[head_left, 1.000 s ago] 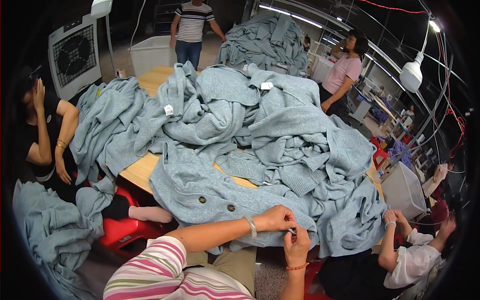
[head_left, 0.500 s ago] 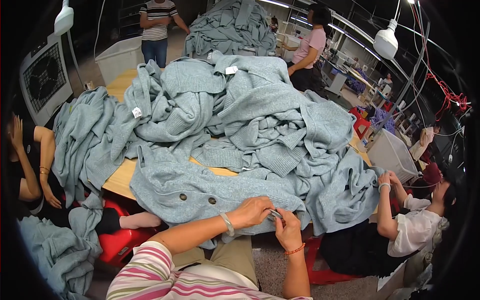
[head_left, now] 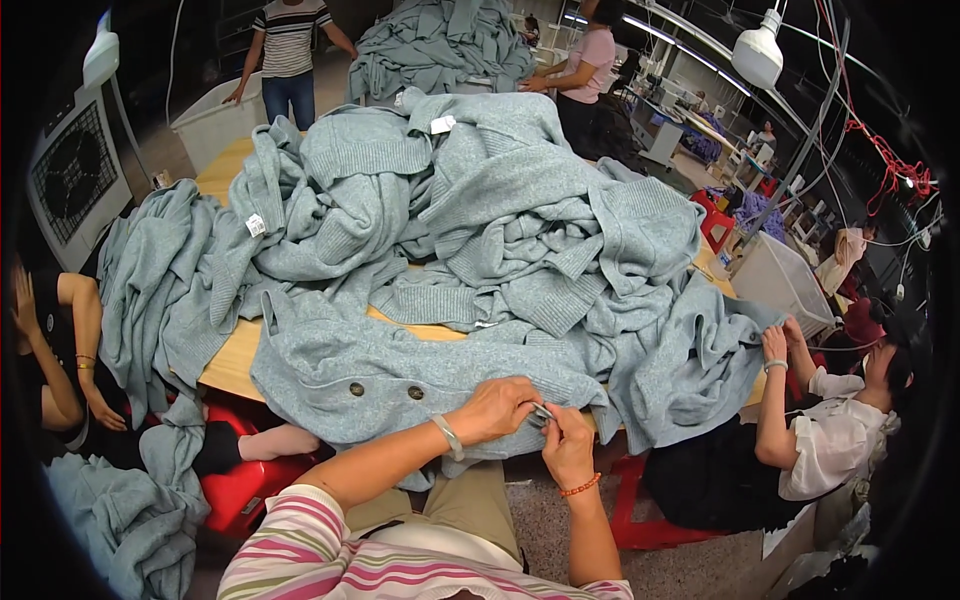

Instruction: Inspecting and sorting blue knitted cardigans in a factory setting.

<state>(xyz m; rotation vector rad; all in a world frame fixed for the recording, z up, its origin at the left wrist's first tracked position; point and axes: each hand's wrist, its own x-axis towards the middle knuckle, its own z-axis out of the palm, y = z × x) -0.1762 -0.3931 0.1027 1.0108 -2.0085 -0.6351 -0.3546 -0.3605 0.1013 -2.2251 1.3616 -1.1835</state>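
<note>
Left hand (head_left: 503,406) and right hand (head_left: 570,443) are pinching a small silvery thing (head_left: 540,414); by slipping, it could be snagging the cardigan (head_left: 430,362).

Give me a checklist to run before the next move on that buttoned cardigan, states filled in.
1. Left hand and right hand both at the small grey item: ok, fingertips close together.
2. Item identifiable: cannot tell, too small.
3. Two dark buttons on the cardigan uncovered: ok.
4. Table behind the cardigan free: not ok, knitwear covers most of it.
5. Co-worker's hands at right apart from these: ok.
</note>
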